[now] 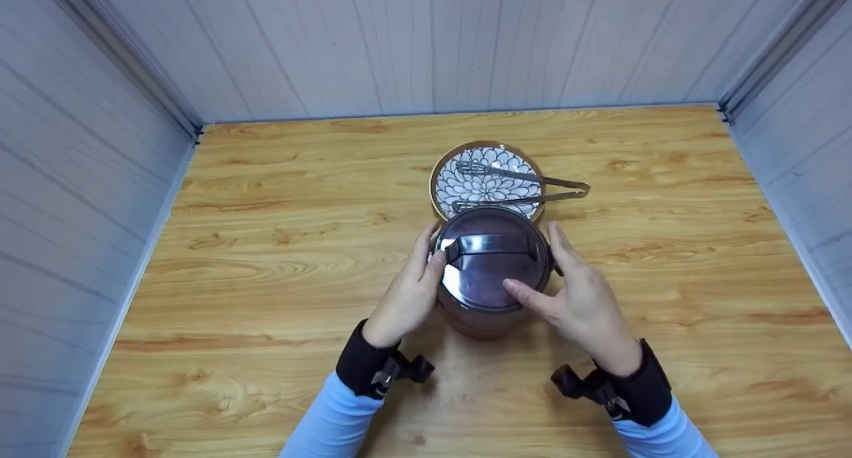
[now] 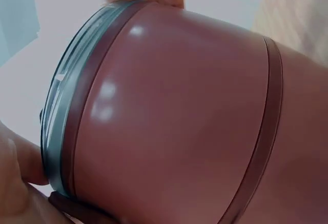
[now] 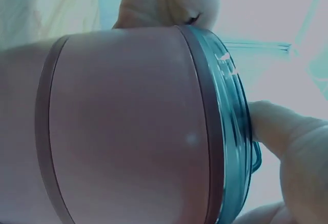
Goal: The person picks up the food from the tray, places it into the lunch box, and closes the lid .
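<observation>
Between my two hands stands a reddish-brown canister [image 1: 482, 325] with raised bands round its body. On top sits a dark see-through lid [image 1: 479, 288] with an arched handle [image 1: 496, 243]. My left hand [image 1: 407, 299] grips the canister's left side near the top, thumb at the lid's rim. From the right, my right hand [image 1: 586, 301] holds the upper part, its thumb laid on the lid and its fingers along the far right side. Both wrist views show the canister's smooth wall [image 2: 179, 106] close up, with the lid's clear rim [image 3: 230, 111] at the top end.
Just behind the canister lies a round plate [image 1: 486, 153] with a petal pattern and brown rim, partly hidden by the lid. Metal tongs [image 1: 559, 182] rest across it, their bend sticking out to the right. Pale panel walls [image 1: 399, 52] enclose the wooden table [image 1: 266, 278] on three sides.
</observation>
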Motion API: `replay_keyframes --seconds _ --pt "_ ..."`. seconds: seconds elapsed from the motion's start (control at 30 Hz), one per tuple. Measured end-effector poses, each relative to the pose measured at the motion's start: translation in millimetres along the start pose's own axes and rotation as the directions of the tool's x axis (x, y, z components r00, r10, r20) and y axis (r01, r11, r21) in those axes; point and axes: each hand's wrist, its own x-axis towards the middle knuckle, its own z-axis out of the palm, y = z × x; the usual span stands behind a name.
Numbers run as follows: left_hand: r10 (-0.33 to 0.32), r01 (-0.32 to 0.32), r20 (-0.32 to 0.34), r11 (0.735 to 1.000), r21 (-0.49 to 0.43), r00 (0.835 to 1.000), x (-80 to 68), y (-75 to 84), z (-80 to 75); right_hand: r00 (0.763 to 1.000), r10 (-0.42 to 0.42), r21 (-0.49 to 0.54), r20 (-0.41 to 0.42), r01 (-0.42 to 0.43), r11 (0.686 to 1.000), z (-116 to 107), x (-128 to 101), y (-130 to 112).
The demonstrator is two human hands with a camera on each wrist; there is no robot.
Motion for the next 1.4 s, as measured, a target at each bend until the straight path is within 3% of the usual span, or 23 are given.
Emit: replay_keyframes --seconds 0.17,0.27,0.37,0.47,0.57,0.63,0.83,1.0,1.1,1.27,1.4 --pt "-0.008 0.007 -0.025 1.0 -0.012 1.0 1.9 -3.5 4.0 0.997 0.082 0.112 0.014 -0.083 0.99 0 4 7" --pt "-0.017 0.017 -0.066 1.0 -0.002 0.998 2.2 -5.3 10.1 0.993 0.111 0.26 -0.033 -0.098 0.961 7 2 12" --pt "-0.018 0.019 -0.115 1.0 0.004 0.993 1.8 -6.6 15.5 0.98 0.127 0.461 -0.154 -0.042 0.886 22 -2 16" --pt "0.002 -0.001 -0.149 1.0 0.004 0.989 1.7 -7.7 18.4 0.946 0.154 0.647 -0.285 0.071 0.759 41 -6 19" --pt "0.021 -0.021 -0.157 1.0 0.001 0.987 1.9 -8.7 19.4 0.915 0.174 0.732 -0.365 0.167 0.66 55 -8 21" --pt "0.022 -0.024 -0.146 1.0 -0.012 0.989 1.8 -9.1 19.0 0.905 0.172 0.756 -0.389 0.207 0.621 61 -9 22" --pt "0.043 -0.048 -0.109 0.998 -0.041 0.993 1.8 -8.1 15.2 0.892 0.17 0.748 -0.419 0.233 0.621 65 -8 23" --pt "0.077 -0.084 -0.142 0.996 -0.041 0.987 1.7 -9.8 14.3 0.89 0.154 0.744 -0.429 0.251 0.62 67 -5 22" --pt "0.113 -0.122 -0.185 0.992 -0.037 0.976 2.4 -14.1 17.1 0.902 0.113 0.736 -0.417 0.261 0.625 68 -2 25" --pt "0.178 -0.193 -0.228 0.98 -0.045 0.957 5.3 -22.4 22.1 0.935 -0.03 0.721 -0.352 0.292 0.628 65 8 37" --pt "0.213 -0.242 -0.245 0.965 -0.098 0.946 8.8 -29.1 25.0 0.945 -0.1 0.721 -0.311 0.304 0.623 64 13 42"
